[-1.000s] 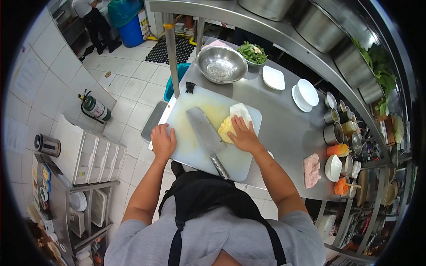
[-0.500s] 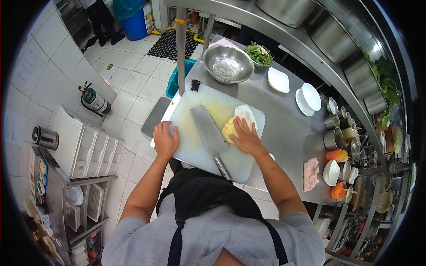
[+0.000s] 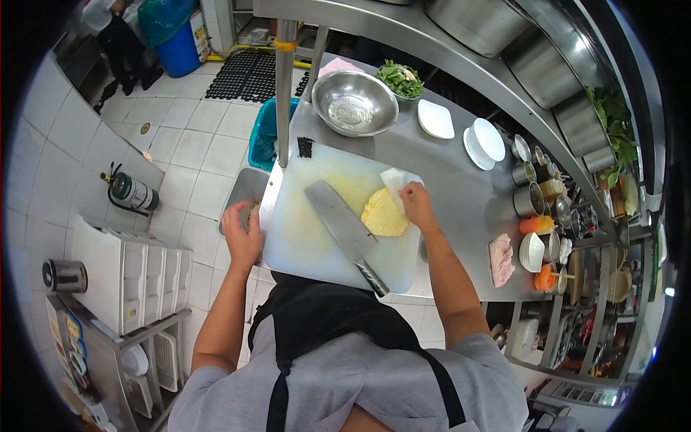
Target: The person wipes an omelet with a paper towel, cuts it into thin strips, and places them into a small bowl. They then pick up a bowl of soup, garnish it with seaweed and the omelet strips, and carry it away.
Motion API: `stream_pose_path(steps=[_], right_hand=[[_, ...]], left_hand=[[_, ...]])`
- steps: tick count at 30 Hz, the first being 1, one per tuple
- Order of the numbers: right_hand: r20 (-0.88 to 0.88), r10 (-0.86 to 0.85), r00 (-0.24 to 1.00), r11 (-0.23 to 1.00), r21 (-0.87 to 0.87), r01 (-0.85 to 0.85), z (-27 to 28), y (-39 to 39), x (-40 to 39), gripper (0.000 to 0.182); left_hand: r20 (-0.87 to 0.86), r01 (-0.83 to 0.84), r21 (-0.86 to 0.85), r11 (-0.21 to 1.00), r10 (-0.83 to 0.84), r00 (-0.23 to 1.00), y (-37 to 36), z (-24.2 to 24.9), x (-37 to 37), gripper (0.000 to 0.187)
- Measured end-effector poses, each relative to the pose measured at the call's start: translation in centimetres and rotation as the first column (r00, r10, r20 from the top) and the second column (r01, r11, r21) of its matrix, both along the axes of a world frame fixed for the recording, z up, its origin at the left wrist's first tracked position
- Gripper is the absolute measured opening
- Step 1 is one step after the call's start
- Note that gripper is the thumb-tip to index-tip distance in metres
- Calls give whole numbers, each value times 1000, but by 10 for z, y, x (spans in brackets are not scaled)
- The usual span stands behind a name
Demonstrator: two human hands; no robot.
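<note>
My right hand (image 3: 419, 207) is at the right edge of the white cutting board (image 3: 302, 237), its fingers pinched on a thin white sheet (image 3: 393, 180) like paper or plastic. Part of that sheet tucks behind a flat yellow, dough-like piece (image 3: 383, 214) on the board. A broad cleaver (image 3: 338, 216) lies diagonally left of the yellow piece, its dark handle pointing towards me. Beyond the board's left edge, my left hand (image 3: 241, 236) is over a grey bin (image 3: 248, 183) with fingers apart. Something small and brownish shows beside its thumb.
A steel bowl (image 3: 355, 103), a bowl of greens (image 3: 400, 79), a square white plate (image 3: 435, 119) and stacked white bowls (image 3: 488, 141) stand behind the board. Pink cloth (image 3: 501, 261) lies at right, near sauce containers (image 3: 537, 225). A shelf post (image 3: 284, 93) rises at the back left corner.
My right hand has lifted off the yellow piece and moved right to the white sheet. My left hand has left the board's edge and shifted left over the grey bin.
</note>
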State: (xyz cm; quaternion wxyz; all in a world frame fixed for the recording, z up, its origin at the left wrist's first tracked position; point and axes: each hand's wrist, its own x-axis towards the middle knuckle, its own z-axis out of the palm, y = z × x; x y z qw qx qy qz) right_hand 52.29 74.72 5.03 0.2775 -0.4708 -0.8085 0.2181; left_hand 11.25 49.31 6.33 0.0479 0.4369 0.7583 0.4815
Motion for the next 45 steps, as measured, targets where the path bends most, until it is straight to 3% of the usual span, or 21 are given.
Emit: stream_pose_path(steps=[1, 3, 4, 6, 8, 9, 11, 12, 14, 16, 19, 23, 28, 31, 33, 35, 38, 39, 41, 43, 45], right_hand=[[5, -16, 1000, 1000, -2, 16, 7, 6, -1, 14], [-253, -209, 944, 978, -74, 197, 26, 19, -4, 10], [-248, -221, 943, 975, -73, 209, 46, 16, -13, 10], [-562, -247, 789, 858, -505, -91, 109, -9, -47, 7], [-528, 22, 849, 813, -485, -323, 135, -42, -92, 5], [-515, 104, 851, 742, -530, -411, 135, -57, -117, 7], [-586, 193, 787, 529, -614, -586, 124, -82, -159, 10], [-668, 195, 718, 378, -625, -683, 119, -89, -176, 10], [-712, 71, 699, 307, -651, -694, 103, -97, -197, 11], [-677, -111, 728, 289, -723, -628, 91, -100, -215, 9], [-501, 53, 864, 598, -677, -430, 66, -92, -214, 13], [-356, -106, 929, 569, -788, -237, 99, -107, -200, 28], [-369, -189, 910, 625, -760, -179, 103, -125, -144, 24], [-356, -247, 901, 663, -740, -110, 103, -135, -114, 23], [-334, -291, 896, 699, -714, -39, 103, -144, -96, 21], [-240, -280, 930, 721, -691, 39, 104, -154, -79, 21], [46, -163, 985, 840, -517, 163, 103, -181, -48, 30], [251, -95, 963, 841, -497, 213, 108, -188, -42, 42], [316, -28, 949, 840, -506, 193, 102, -209, -34, 56], [383, 52, 922, 829, -532, 174, 109, -222, -50, 66], [410, 6, 912, 855, -474, 208, 105, -229, -63, 55]], left_hand=[[1, 17, -3, 1000, -17, 1000, 0, 1, -8, 32], [6, 47, -3, 999, -47, 999, 3, 1, -22, 33], [152, 88, -21, 996, -84, 985, 5, 0, -28, 35], [303, 147, -42, 988, -128, 944, 8, 4, -32, 37], [500, 413, 67, 908, -389, 774, 17, 25, -22, 45], [501, 429, 69, 901, -403, 765, 22, 38, -18, 45], [835, 588, 246, 771, -476, 275, 29, 58, -8, 49], [834, 583, 242, 776, -473, 283, 34, 55, -7, 49], [900, 533, 434, 726, -365, -236, 39, 38, -17, 45], [841, 448, 528, 722, -367, -398, 43, 31, -29, 36], [936, 438, 352, 827, -323, -142, 54, 41, -41, 32], [974, 306, 138, 942, -185, 131, 58, 31, -77, 13], [941, 182, 11, 983, -72, 331, 65, -40, -152, 12], [899, 114, -166, 980, 103, 425, 59, -91, -180, 24], [704, -45, -501, 864, 437, 560, 53, -116, -190, 44], [719, -64, -447, 892, 401, 568, 46, -124, -194, 59], [728, -52, -338, 940, 296, 618, 48, -112, -182, 53], [723, -27, -254, 967, 208, 659, 50, -99, -167, 42], [611, 62, -178, 982, 61, 789, 57, -84, -138, 29], [602, 182, -97, 979, -88, 793, 67, -44, -99, 24], [560, 262, -30, 965, -201, 804, 74, -6, -66, 20]])
